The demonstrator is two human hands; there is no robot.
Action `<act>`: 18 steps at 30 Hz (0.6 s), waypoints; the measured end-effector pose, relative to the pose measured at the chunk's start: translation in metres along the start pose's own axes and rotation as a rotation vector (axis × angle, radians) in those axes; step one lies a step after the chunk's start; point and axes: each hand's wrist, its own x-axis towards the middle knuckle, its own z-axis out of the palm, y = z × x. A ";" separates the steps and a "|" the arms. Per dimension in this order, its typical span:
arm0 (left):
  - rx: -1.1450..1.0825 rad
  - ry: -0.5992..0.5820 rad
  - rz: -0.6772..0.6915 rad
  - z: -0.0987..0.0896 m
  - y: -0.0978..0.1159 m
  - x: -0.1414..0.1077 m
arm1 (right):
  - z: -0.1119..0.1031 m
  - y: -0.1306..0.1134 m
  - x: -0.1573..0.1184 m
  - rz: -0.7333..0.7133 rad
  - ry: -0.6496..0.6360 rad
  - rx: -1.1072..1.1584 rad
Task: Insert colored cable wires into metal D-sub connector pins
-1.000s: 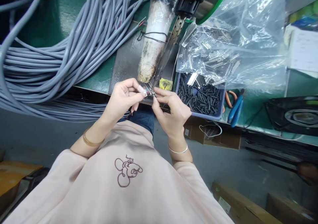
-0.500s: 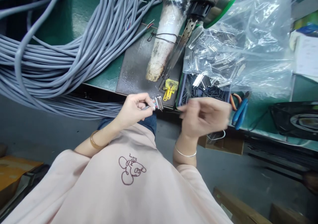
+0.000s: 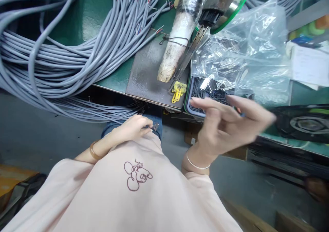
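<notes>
My left hand (image 3: 137, 125) is closed, low over my lap. Between its fingers is the end of a grey cable, mostly hidden by the hand, and a small metal multi-pin connector (image 3: 155, 126) sticks out past the fingertips. My right hand (image 3: 226, 125), slightly blurred, is raised at the near edge of the parts tray (image 3: 189, 105). Its fingers are apart and nothing shows in them. Dark small parts (image 3: 218, 94) and silvery connectors (image 3: 205, 83) lie in the tray, partly behind this hand.
Grey cables (image 3: 64, 64) with stripped ends cover the bench's left. A wrapped white rod (image 3: 174, 50) and a soldering iron (image 3: 191, 53) slant over a dark plate (image 3: 144, 70) with a yellow clip (image 3: 178, 92). A clear bag of connectors (image 3: 231, 53) lies over the tray's back.
My left hand has dropped from the bench edge toward my lap with the cable and connector. My right hand has moved slightly right and spread its fingers. The view has shifted a little.
</notes>
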 end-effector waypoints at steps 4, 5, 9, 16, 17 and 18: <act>-0.215 0.422 -0.007 -0.032 0.002 -0.010 | 0.012 -0.005 0.002 -0.104 -0.074 0.011; -0.199 0.627 -0.001 -0.046 0.004 -0.011 | 0.011 -0.004 0.002 -0.119 -0.083 0.009; 0.300 1.111 -0.096 -0.106 0.014 -0.004 | -0.001 -0.002 0.000 -0.243 -0.032 0.058; 0.496 0.823 -0.545 -0.150 0.018 0.023 | -0.023 0.015 0.018 -0.133 -0.055 -0.387; 0.497 0.810 -0.569 -0.150 0.017 0.023 | -0.023 0.025 0.022 -0.066 -0.054 -0.449; 0.508 0.798 -0.600 -0.148 0.016 0.020 | -0.021 0.036 0.025 -0.017 -0.035 -0.499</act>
